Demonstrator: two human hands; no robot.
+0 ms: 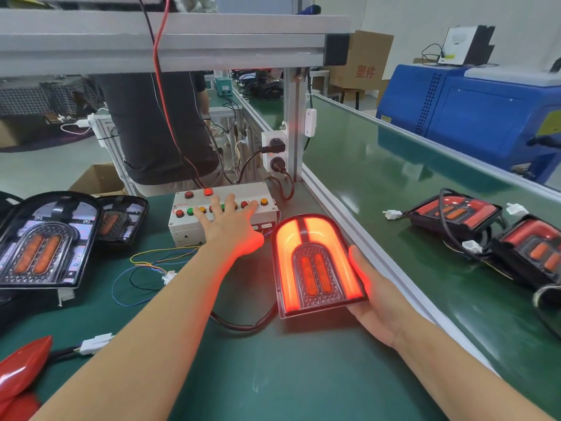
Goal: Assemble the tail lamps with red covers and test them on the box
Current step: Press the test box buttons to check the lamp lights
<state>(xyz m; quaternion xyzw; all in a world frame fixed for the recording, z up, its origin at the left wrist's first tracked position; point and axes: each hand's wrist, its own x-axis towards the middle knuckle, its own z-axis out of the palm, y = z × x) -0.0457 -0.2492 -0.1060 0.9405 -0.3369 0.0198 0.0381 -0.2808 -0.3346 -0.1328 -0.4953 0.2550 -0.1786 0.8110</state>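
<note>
Head: left grip (pixel 226 229) spread on box (pixel 223 212); right grip (pixel 375 302) cradles lamp (pixel 315 264).

glossy plastic tail lamp (pixel 315 265), matt green mat (pixel 273 375)

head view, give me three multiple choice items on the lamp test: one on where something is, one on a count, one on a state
1. Where is the left hand?
A. on the button box
B. on the conveyor belt
C. on the cardboard box

2. How many finished tail lamps lie on the green belt at right?
A. none
B. two
C. five

3. What state is the tail lamp in the right hand?
A. dark
B. glowing red
C. in two pieces

Key: 1 A, its spread fingers lie on the button box; 2 B, one lamp and a second lie there; 3 B, the held lamp glows red along its arch.
</note>
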